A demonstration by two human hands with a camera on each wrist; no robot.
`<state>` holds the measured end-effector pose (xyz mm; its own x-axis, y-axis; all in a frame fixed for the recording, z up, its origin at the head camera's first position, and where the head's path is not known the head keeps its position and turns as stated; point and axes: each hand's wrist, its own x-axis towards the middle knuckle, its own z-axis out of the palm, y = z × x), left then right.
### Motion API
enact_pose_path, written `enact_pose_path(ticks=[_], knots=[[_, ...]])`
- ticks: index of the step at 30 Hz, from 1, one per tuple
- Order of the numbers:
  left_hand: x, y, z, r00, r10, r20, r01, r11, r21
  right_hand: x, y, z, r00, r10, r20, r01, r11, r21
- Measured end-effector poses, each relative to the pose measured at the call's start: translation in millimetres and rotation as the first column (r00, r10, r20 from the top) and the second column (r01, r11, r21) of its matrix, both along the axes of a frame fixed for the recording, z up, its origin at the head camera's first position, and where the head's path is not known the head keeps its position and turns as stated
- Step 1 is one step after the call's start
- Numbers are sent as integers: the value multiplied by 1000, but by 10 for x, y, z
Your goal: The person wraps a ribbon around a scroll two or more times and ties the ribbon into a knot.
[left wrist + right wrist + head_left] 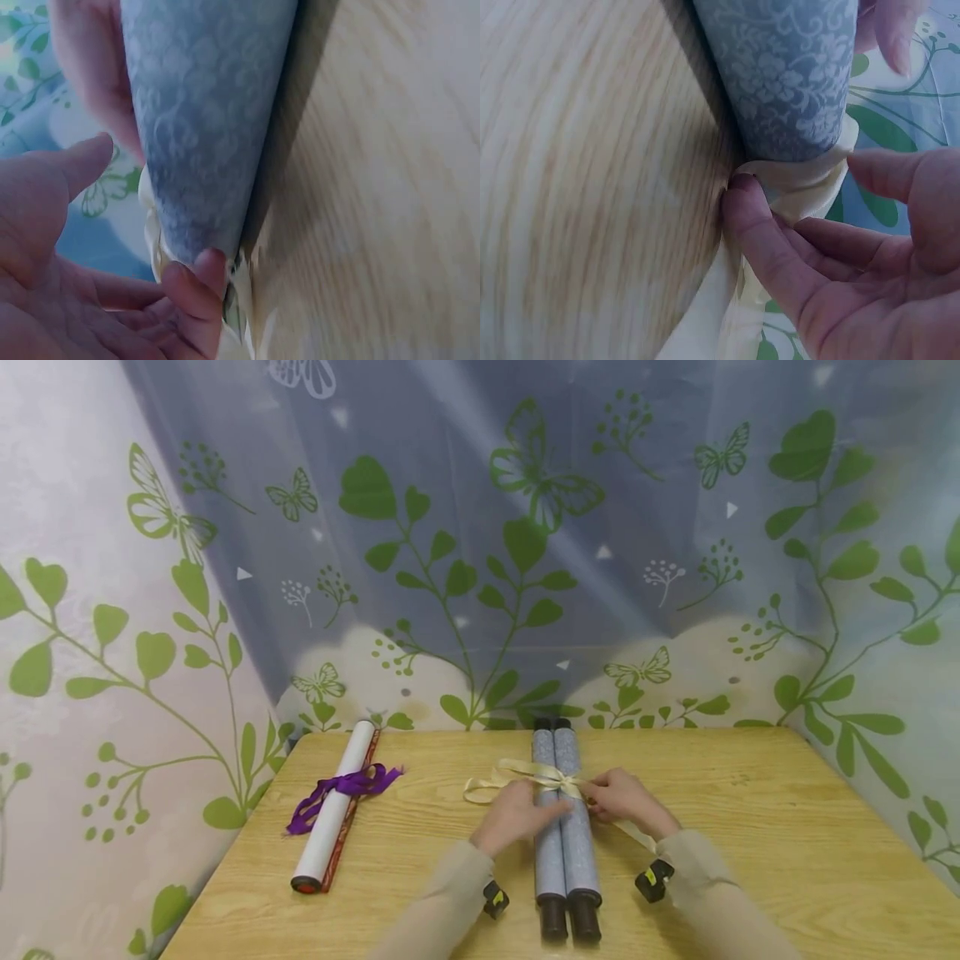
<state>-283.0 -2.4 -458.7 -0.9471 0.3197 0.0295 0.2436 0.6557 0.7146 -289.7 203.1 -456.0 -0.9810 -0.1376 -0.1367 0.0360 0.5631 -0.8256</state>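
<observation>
Two rolled grey-blue scrolls (579, 860) with dark end knobs lie side by side, tied together by a cream ribbon (562, 783) in a bow. A white floral pattern shows on the near scroll (787, 82) in the right wrist view. My left hand (513, 820) is at the scrolls' left side, its thumb extended over them and its fingertips touching the ribbon (153, 225) beside the roll. On the other side, my right hand (628, 800) pinches the ribbon (810, 178) between thumb and fingers, close against the scroll. One ribbon tail hangs below that hand.
At the left of the wooden table (435, 760) lies a white scroll (330, 839) with a red patterned edge, tied with a purple ribbon (351, 783). A leaf-and-butterfly printed curtain (465, 635) hangs directly behind the table. Each wrist carries a small black camera (654, 881).
</observation>
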Motion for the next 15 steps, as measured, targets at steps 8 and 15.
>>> enact_pose_path(ticks=[8, 15], knots=[[56, 164, -16, 994, 5, 108, 14, 984, -176, -8, -96, -20, 997, 26, -67, -21, 997, 81], [119, 265, 0, 993, 38, 110, -6, 961, -275, -3, -154, -4, 997, 8, -81, 3, 990, 138]])
